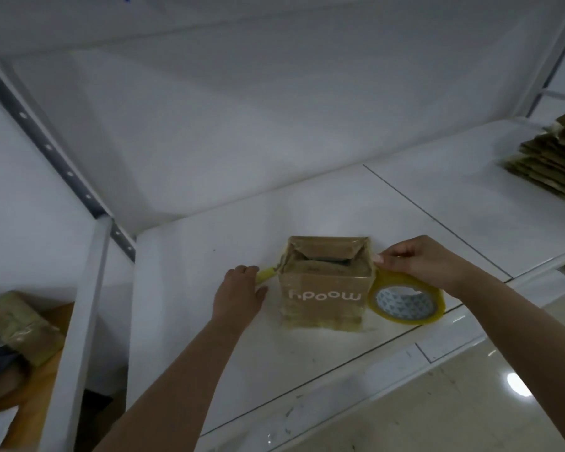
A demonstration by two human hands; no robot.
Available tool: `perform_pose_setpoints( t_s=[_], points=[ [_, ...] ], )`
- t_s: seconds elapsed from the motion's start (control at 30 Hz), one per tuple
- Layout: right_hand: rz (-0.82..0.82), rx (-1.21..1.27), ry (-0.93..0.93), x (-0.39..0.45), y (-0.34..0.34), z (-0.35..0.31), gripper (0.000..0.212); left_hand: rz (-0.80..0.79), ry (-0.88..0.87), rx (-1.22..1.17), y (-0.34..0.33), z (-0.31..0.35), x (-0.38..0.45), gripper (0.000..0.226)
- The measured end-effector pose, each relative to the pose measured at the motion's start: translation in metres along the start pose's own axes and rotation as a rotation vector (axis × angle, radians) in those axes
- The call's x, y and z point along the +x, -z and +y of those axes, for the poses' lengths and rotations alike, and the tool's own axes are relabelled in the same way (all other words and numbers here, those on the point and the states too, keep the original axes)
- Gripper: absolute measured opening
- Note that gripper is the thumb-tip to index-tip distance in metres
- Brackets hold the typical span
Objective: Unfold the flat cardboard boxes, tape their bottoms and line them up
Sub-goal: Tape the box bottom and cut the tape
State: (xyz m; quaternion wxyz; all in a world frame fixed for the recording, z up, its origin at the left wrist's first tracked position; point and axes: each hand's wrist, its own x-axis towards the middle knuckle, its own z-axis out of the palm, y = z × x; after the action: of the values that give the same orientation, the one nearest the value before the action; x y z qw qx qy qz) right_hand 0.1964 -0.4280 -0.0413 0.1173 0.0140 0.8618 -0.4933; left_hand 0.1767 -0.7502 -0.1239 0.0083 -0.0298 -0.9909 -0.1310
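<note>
overhead, white shelf [209, 256] bears box [323, 288], flat cardboard stack [548, 164].

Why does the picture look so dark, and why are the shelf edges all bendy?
In the head view the light is dim, so the cardboard box and both hands look murky; the wide-angle lens bends the shelf edges; a lamp glares off the shiny floor; everything is slightly soft.

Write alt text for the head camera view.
Two hands tape a small cardboard box on a white shelf: the left hand holds the tape end, the right hand grips the tape roll. Flat boxes are stacked far right.
</note>
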Motion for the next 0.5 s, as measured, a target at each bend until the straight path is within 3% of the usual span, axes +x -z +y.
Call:
perform_pose_setpoints(
  t_s=[0.17, 0.27, 0.37, 0.5],
  points=[
    [0.004, 0.004, -0.005, -0.001, -0.001, 0.002, 0.031, -0.169, 0.058, 0.015, -0.014, 0.028, 0.015, 0.053],
    [0.020, 0.015, -0.006, -0.003, -0.004, 0.004, 0.025, -0.101, 0.168, 0.091, -0.017, 0.035, 0.014, 0.038],
    [0.022, 0.023, 0.007, -0.005, -0.005, 0.005, 0.024, -0.092, 0.156, 0.246, -0.012, 0.039, 0.004, 0.027],
    [0.002, 0.014, 0.015, -0.007, -0.005, 0.003, 0.025, -0.077, 0.151, 0.223, -0.004, 0.024, -0.006, 0.025]
  ],
)
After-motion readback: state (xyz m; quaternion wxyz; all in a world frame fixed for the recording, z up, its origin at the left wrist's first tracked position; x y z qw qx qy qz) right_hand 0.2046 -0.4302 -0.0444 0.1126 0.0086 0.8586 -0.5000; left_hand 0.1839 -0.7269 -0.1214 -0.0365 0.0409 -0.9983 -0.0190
